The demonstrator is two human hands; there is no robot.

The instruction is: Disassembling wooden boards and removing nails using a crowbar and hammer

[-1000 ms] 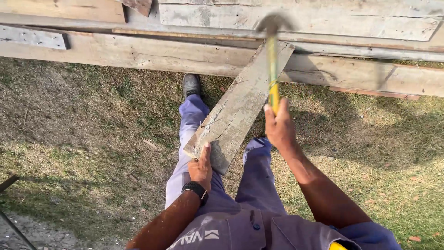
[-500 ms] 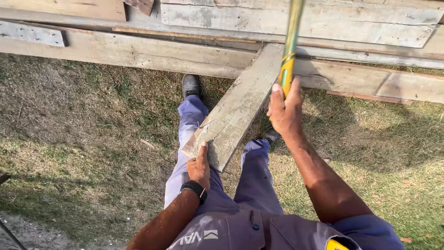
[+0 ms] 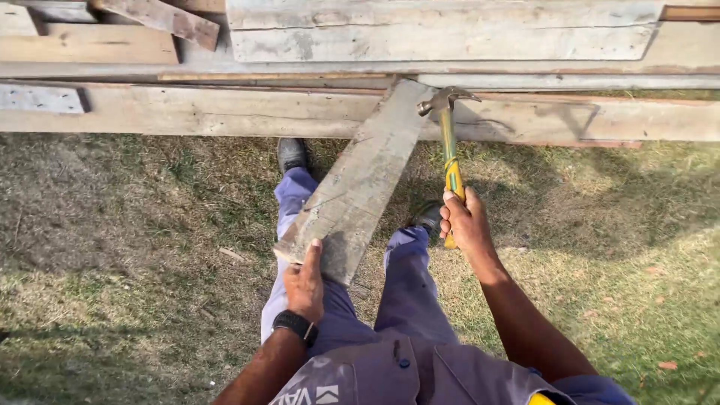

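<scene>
Down from its raised swing half a second ago, the hammer (image 3: pixel 448 142) is now meeting the far end of the grey plank (image 3: pixel 360 184), its head beside the plank's top edge. That plank is slanting from the stacked boards (image 3: pixel 225 112) toward the person's legs. Right hand (image 3: pixel 465 219) fingers are wrapping closed around the yellow handle; left hand (image 3: pixel 305 281) is gripping the plank's near end above the grass (image 3: pixel 112 247).
</scene>
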